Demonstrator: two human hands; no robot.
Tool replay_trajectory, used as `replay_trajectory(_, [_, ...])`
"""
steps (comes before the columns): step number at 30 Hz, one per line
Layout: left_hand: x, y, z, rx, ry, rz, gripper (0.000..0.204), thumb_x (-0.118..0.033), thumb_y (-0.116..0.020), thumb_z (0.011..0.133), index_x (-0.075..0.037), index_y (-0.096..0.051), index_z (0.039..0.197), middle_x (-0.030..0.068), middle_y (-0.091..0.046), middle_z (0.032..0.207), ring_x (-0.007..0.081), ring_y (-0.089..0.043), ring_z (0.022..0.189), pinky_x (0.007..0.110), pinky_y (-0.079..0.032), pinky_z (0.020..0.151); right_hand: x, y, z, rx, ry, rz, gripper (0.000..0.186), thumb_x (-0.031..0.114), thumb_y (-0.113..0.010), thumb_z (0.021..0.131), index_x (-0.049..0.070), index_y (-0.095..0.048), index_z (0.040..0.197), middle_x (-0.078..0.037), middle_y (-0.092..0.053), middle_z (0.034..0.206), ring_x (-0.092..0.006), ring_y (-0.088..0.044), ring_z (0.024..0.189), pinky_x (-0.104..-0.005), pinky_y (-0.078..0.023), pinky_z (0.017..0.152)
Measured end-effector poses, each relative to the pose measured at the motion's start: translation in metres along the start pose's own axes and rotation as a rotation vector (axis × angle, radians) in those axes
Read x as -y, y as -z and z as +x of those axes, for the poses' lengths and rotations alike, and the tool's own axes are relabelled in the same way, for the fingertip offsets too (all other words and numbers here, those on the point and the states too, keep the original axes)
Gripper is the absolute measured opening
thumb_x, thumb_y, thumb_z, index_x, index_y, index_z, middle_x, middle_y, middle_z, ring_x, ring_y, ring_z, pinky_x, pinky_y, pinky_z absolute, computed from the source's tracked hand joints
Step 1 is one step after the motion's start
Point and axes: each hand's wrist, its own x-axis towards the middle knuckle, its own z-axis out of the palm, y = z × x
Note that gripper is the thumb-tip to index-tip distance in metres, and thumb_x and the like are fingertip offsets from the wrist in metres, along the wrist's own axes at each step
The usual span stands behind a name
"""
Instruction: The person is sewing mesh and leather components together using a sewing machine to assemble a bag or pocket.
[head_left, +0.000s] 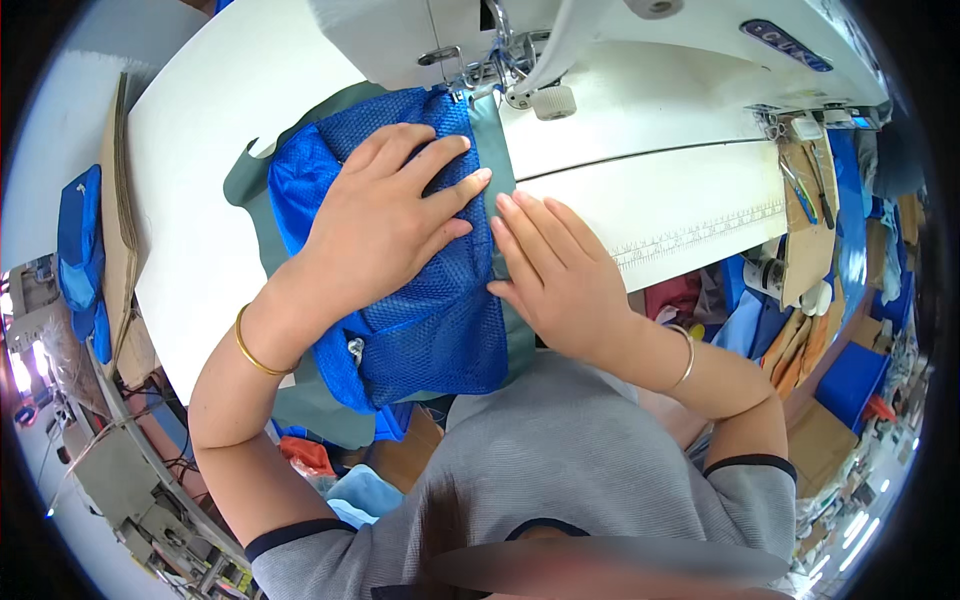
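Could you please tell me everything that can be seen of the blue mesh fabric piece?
The blue mesh fabric piece is bright blue, with a fine net-like texture and smoother, shinier, bunched fabric along its left side. A small silvery fitting shows near its lower left. It lies slightly rumpled over grey-green fabric on the white table, its far end reaching the sewing machine. The left hand spreads across it; the right hand lies at its right edge.

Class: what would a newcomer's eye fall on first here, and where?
The vivid blue mesh fabric stands out mid-picture, lying over grey-green material. The left hand is spread on it, with the right hand at its right edge. A white sewing machine looms at the top.
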Motion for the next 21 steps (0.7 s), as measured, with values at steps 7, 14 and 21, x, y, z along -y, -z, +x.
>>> replay_trajectory(7, [0.0,-0.001,-0.002,0.023,-0.012,0.023,0.05,-0.028,-0.08,0.083,-0.014,-0.072,0.13,0.0107,-0.064,0.138,0.0328,-0.057,0.128,0.05,-0.042,0.115,-0.003,0.002,-0.004,0.066,0.076,-0.137,0.055,0.033,-0.071,0.09,-0.01,-0.067,0.125,-0.026,-0.063,0.138,-0.0372,-0.057,0.133,-0.0527,-0.041,0.118])
replay_trajectory(14, [-0.001,-0.002,-0.003,0.017,0.004,-0.001,0.049,-0.028,-0.079,0.085,-0.014,-0.072,0.131,0.0102,-0.063,0.14,0.032,-0.056,0.129,0.05,-0.042,0.115,-0.004,0.006,-0.002,0.076,0.076,-0.146,0.051,0.03,-0.069,0.092,-0.008,-0.068,0.125,-0.024,-0.064,0.138,-0.0375,-0.057,0.133,-0.0538,-0.042,0.117])
replay_trajectory(21, [0.0,0.0,0.001,0.043,0.0,0.018,0.051,-0.028,-0.079,0.084,-0.014,-0.071,0.132,0.0107,-0.063,0.14,0.0315,-0.056,0.13,0.049,-0.042,0.114,-0.008,0.013,0.005,0.073,0.071,-0.175,0.046,0.027,-0.071,0.09,-0.006,-0.069,0.122,-0.022,-0.063,0.138,-0.0362,-0.059,0.129,-0.0493,-0.05,0.107])
